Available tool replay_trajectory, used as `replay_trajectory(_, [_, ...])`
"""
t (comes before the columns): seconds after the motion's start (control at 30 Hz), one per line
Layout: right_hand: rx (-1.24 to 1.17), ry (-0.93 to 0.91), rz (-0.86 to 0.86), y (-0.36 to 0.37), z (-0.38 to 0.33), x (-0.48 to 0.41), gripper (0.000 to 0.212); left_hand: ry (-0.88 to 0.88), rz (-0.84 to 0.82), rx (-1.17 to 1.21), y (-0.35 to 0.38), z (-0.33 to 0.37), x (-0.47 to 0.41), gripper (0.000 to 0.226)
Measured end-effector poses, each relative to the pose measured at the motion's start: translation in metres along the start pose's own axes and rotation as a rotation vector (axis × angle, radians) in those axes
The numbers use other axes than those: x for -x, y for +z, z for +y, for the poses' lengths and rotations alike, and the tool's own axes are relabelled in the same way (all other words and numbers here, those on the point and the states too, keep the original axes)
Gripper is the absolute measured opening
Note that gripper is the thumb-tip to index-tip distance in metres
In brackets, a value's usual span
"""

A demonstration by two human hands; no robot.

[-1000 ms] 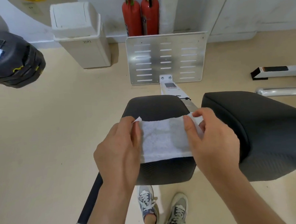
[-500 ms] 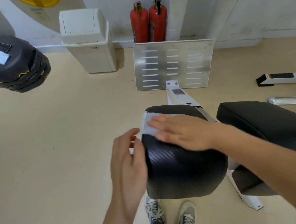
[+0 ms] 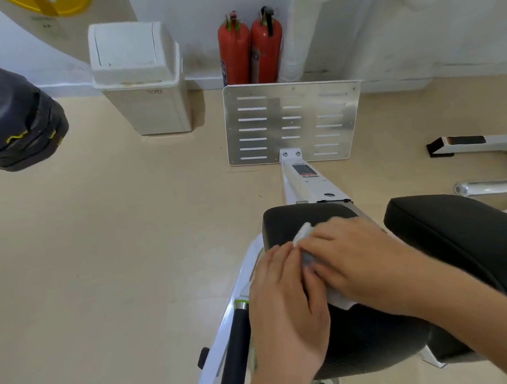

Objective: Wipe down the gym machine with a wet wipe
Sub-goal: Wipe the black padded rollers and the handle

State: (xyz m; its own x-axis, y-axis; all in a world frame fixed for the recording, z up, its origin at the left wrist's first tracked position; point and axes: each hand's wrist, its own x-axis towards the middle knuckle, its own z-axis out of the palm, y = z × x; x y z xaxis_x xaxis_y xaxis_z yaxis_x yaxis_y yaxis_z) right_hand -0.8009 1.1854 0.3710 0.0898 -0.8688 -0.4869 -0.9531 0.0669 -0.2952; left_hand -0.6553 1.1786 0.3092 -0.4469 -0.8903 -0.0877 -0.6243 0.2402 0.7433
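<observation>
Beige floor (image 3: 116, 244) lies open left of the gym machine, up to the bin (image 3: 142, 88) by the wall. Near the black pad's (image 3: 289, 219) left edge the right hand (image 3: 354, 262) presses the wet wipe (image 3: 302, 233) flat, fingers straight; the left hand (image 3: 286, 308) rests flat on that edge, touching the wipe
</observation>
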Motion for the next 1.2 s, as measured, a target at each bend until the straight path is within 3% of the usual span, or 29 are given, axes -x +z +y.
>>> replay_trajectory(0.13, [-0.230,-0.012,-0.171,0.017,0.003,-0.016,0.053,-0.096,0.056,0.043,0.002,0.002,0.000,0.059])
replay_trajectory(0.27, [-0.260,0.059,-0.286,0.019,0.028,-0.057,0.057,-0.067,-0.001,-0.041,0.000,0.003,0.000,0.053])
replay_trajectory(0.43, [-0.188,0.289,-0.276,0.035,0.063,-0.120,0.055,-0.124,-0.056,-0.138,0.001,0.007,-0.002,0.053])
replay_trajectory(0.63, [-0.210,-0.027,-0.333,0.029,0.024,-0.068,0.051,-0.159,-0.028,-0.010,-0.004,0.011,-0.003,0.045])
replay_trajectory(0.83, [-0.158,0.273,-0.311,0.039,0.074,-0.122,0.060,-0.208,0.040,-0.039,-0.004,0.015,0.001,0.051])
replay_trajectory(1.03, [-0.182,0.002,-0.259,0.032,0.038,-0.029,0.061,-0.177,0.001,-0.039,-0.001,0.009,0.000,0.053])
replay_trajectory(1.2, [-0.221,0.379,-0.271,0.036,0.099,-0.054,0.063,-0.218,0.057,-0.091,0.002,0.010,0.001,0.059])
